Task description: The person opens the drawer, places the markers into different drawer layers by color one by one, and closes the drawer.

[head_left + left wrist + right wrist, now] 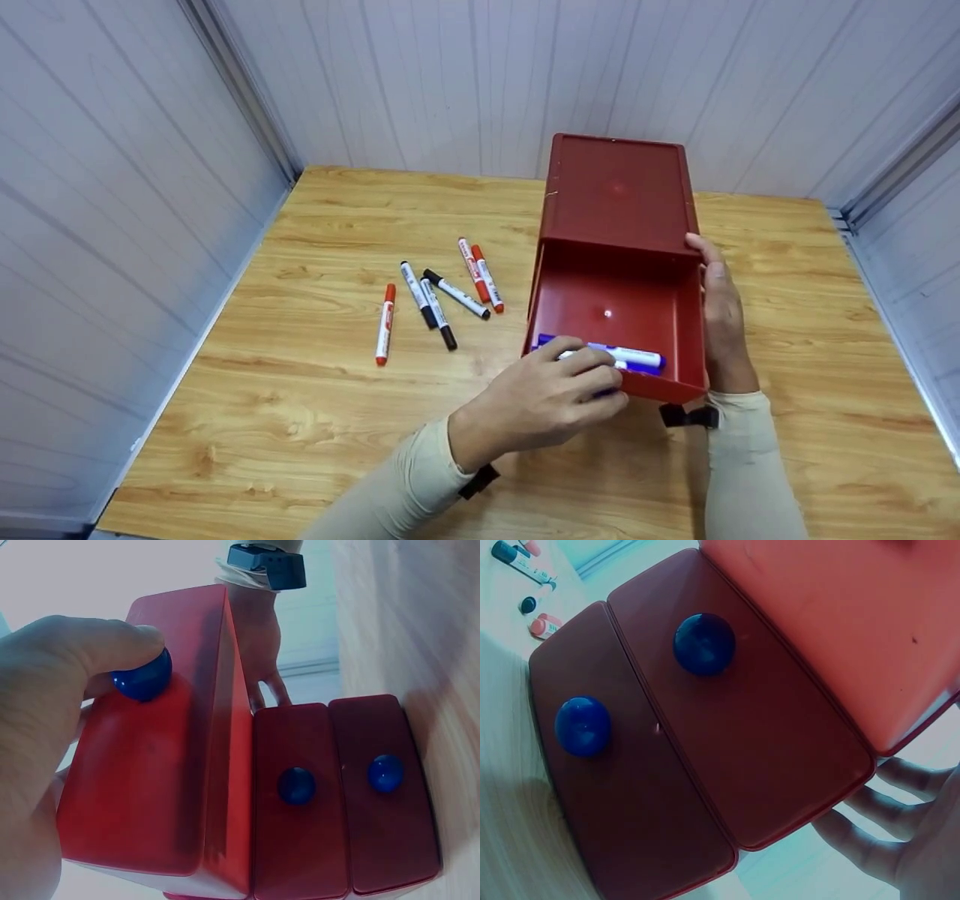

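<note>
A red drawer cabinet (619,191) stands on the table with its top drawer (611,289) pulled out. Blue markers (634,356) lie inside along the drawer's front wall. My left hand (544,394) is at that wall, thumb and a finger pinching the blue knob (142,681); its other fingers are partly hidden in the left wrist view. My right hand (726,322) rests against the cabinet's right side, fingers extended. Beneath the pulled-out drawer, the right wrist view has two closed drawers with blue knobs (704,644).
Left of the cabinet, several red markers (385,326) and black markers (456,294) lie loose on the wooden table (300,420). Pale panel walls (427,82) stand behind the table and at both sides.
</note>
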`<state>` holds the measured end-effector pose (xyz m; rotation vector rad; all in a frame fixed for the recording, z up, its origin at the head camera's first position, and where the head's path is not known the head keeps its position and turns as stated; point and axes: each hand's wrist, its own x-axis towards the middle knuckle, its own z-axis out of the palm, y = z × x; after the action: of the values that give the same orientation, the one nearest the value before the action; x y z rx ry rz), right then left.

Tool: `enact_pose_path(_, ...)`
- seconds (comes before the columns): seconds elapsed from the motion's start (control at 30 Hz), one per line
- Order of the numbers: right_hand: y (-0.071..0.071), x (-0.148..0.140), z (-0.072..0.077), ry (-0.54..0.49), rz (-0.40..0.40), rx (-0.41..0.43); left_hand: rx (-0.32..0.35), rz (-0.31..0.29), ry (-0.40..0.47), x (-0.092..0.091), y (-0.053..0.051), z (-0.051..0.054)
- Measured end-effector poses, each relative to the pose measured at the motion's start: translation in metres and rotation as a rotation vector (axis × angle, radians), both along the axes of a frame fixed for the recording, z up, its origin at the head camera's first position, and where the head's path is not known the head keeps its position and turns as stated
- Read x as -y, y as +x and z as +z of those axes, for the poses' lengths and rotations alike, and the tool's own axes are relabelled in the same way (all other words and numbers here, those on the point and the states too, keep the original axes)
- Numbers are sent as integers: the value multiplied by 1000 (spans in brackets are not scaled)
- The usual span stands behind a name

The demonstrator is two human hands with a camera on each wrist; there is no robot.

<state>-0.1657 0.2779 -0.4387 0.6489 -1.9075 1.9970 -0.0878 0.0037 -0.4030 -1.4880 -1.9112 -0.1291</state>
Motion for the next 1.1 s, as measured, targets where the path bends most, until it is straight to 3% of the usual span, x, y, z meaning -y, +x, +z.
enact_pose_path(0.47,0,0,0,-11,-1,15,41,55,36,0,-8,1)
enact_pose_path(0.83,-1,2,-1,-44,11,27,90,94,132,-6,-17,-2)
enact_pose_path(0.97,-1,3,-2,-39,14,22,94,119,171,-8,-22,-4)
enact_pose_path(1.1,-1,4,-1,-33,2,21,50,128,217,-12,-28,-5)
